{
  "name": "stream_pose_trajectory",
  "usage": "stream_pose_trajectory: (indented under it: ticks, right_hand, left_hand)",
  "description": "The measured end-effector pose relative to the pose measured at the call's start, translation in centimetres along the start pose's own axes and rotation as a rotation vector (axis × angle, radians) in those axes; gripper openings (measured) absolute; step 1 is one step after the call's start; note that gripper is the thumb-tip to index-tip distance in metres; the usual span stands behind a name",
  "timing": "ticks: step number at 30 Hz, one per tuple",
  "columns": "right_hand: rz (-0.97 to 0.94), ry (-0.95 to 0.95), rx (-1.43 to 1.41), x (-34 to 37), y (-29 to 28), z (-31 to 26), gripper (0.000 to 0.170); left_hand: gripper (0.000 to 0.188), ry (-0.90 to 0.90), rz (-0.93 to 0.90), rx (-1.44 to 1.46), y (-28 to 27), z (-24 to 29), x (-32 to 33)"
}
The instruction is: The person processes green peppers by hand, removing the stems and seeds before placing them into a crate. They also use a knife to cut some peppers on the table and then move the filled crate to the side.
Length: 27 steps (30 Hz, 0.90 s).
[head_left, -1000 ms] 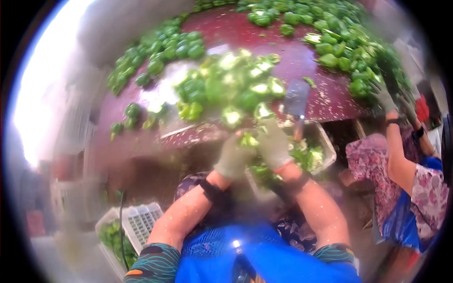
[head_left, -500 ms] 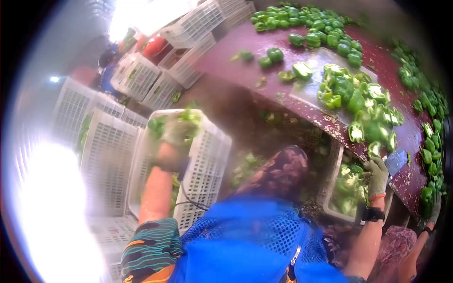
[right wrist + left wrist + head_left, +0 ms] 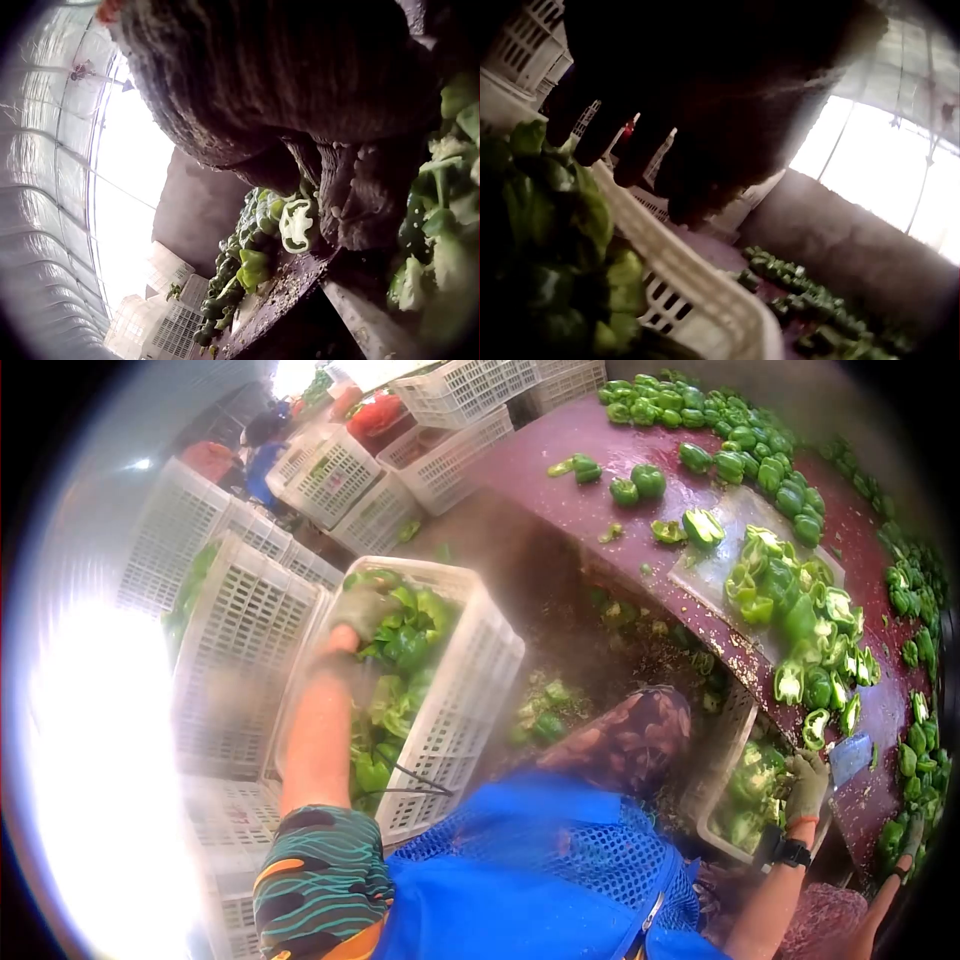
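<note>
My gloved left hand [image 3: 365, 608] is over the far end of a white crate [image 3: 470, 660] filled with cut green peppers [image 3: 400, 645]. In the left wrist view its dark fingers [image 3: 686, 199] are extended and apart, with nothing between them. My gloved right hand [image 3: 806, 785] rests by the table's front edge, its fingers [image 3: 360, 195] loosely bent and nothing seen in them. Next to these fingers lies a pepper half [image 3: 298, 225]. A cleaver blade [image 3: 850, 760] lies just right of that hand. Below it stands a crate [image 3: 715, 820] with pepper scraps.
The dark red table [image 3: 570, 445] carries a heap of halved peppers [image 3: 800, 610], a pale board [image 3: 695, 575] and many whole peppers [image 3: 745, 450]. White crates [image 3: 330, 465] stack at the back left and beside my left arm. Another person's hand [image 3: 912, 835] is at the far right.
Both hands were together at the table edge; my left hand swung left with pepper pieces and has let them go in the crate. My right hand stayed by the table edge. The head view turned left.
</note>
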State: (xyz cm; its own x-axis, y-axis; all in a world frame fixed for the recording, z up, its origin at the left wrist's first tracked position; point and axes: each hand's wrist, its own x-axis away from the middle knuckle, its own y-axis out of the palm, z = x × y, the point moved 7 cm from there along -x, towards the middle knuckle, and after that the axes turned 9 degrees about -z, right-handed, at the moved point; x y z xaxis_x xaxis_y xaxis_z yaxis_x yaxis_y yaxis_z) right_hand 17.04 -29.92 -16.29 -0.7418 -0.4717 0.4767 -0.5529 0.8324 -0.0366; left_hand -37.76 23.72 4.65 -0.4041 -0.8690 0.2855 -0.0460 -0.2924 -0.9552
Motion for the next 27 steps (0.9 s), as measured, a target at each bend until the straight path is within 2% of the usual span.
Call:
stream_pose_trajectory:
  ticks: [1,3,4,5,6,8,10,12,14,15,17,19,22,24,26,27]
  right_hand:
    - [0.015,0.016,0.017,-0.1,-0.2,0.5,0.016]
    - [-0.038,0.017,0.041,-0.1,0.1,0.7,0.016]
    - [-0.065,0.018,0.055,-0.1,0.2,0.7,0.016]
    - [-0.054,-0.015,0.065,-1.6,-0.9,2.4,0.016]
    - [-0.063,0.007,0.078,-1.4,-0.6,2.5,0.017]
    - [-0.082,0.036,0.093,-0.5,0.9,1.6,0.017]
    - [-0.099,0.039,0.095,-1.4,1.0,2.3,0.021]
    - [-0.124,0.035,0.094,-1.7,1.2,2.6,0.020]
    - [-0.132,0.041,0.105,-1.6,1.7,2.3,0.020]
    - [-0.133,0.047,0.116,-1.6,1.9,2.3,0.020]
    - [-0.135,0.080,0.157,-1.1,3.0,1.5,0.019]
    - [-0.130,0.101,0.155,-1.4,3.3,1.8,0.018]
    - [-0.177,0.083,0.159,-2.8,3.2,3.3,0.019]
    - [-0.198,0.077,0.169,-3.7,3.0,3.8,0.019]
    - [-0.218,0.085,0.180,-4.4,2.8,4.6,0.019]
    - [-0.195,0.105,0.172,-4.5,2.6,5.0,0.020]
  left_hand:
    - [0.041,-0.099,-0.106,0.073,1.4,0.5,-0.5]
    - [0.050,-0.155,-0.197,-0.009,5.3,-0.4,-1.0]
    - [0.054,-0.184,-0.243,-0.049,6.1,0.9,0.1]
    - [0.066,-0.311,-0.293,-0.251,6.9,2.1,1.5]
    - [0.060,-0.276,-0.361,-0.266,8.3,1.4,1.7]
    - [0.058,-0.297,-0.391,-0.134,7.8,1.2,4.1]
    - [0.058,-0.386,-0.509,0.142,7.3,0.3,6.9]
    - [0.050,-0.318,-0.600,0.008,10.0,-3.4,8.4]
    - [0.042,-0.109,-0.225,-0.176,9.4,-2.2,12.4]
    - [0.036,-0.066,-0.165,-0.137,10.5,-3.6,13.9]
    - [0.036,-0.184,-0.309,0.126,13.7,-7.5,17.1]
    - [0.042,-0.322,-0.309,0.323,14.5,-8.3,19.2]
    - [0.051,-0.266,-0.271,0.070,13.7,-7.4,21.4]
    - [0.042,-0.192,-0.409,0.117,12.7,-7.3,20.8]
    - [0.050,-0.091,-0.749,0.109,11.1,-8.9,18.5]
    - [0.049,-0.061,-0.755,-0.050,8.6,-8.1,16.1]
